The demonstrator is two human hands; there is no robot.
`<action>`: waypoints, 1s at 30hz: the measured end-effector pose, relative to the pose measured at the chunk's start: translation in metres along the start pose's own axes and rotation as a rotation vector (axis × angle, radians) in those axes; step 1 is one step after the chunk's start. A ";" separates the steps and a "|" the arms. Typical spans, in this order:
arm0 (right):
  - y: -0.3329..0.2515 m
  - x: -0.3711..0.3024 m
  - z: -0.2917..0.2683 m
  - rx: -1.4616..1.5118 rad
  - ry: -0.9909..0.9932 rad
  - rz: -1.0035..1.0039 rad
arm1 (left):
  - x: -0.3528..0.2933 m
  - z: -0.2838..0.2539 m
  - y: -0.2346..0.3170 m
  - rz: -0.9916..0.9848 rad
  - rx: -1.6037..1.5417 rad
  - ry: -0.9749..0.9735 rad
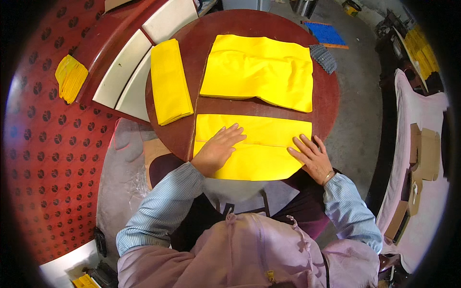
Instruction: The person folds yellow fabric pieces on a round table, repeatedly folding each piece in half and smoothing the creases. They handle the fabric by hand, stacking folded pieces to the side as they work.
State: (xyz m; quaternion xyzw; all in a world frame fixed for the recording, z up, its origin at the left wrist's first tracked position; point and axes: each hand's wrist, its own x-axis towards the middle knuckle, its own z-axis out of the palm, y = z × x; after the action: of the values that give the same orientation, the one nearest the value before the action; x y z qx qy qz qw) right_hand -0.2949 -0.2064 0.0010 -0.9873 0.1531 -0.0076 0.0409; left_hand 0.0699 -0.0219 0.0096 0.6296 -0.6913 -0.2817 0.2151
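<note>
A yellow sheet [259,161], which looks like cloth or soft fabric, lies at the near edge of the round table, with a crease or edge running across it. My left hand [218,151] rests on its left part, fingers stretched out. On its right edge lies my right hand [313,159], fingers spread, with a bracelet at the wrist. Neither hand grips anything. Just beyond is a stack of larger yellow sheets [257,69], slightly rumpled on top. To its left stands a narrow pile of folded yellow pieces [170,84].
The dark red round table [240,21] carries a grey knitted-looking cloth [323,58] at its right rim. More folded yellow pieces [71,79] lie on the red patterned surface at left, beside white drawers [122,69]. At right, opened cardboard boxes [427,153] lie on a pale pink cover.
</note>
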 end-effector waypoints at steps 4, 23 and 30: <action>0.007 0.003 0.008 0.033 0.097 -0.081 | 0.000 -0.002 -0.002 0.000 -0.063 -0.008; 0.026 0.009 0.001 -0.061 0.095 -0.205 | 0.001 0.006 0.004 -0.049 -0.043 0.076; 0.020 0.014 -0.008 0.400 0.067 -0.050 | -0.016 -0.015 -0.018 0.026 -0.075 -0.039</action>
State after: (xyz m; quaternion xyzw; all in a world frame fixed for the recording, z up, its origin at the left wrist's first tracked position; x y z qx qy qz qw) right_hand -0.2875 -0.2299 0.0070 -0.9622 0.1254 -0.0718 0.2307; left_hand 0.0953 -0.0083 0.0096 0.6063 -0.6925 -0.3168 0.2290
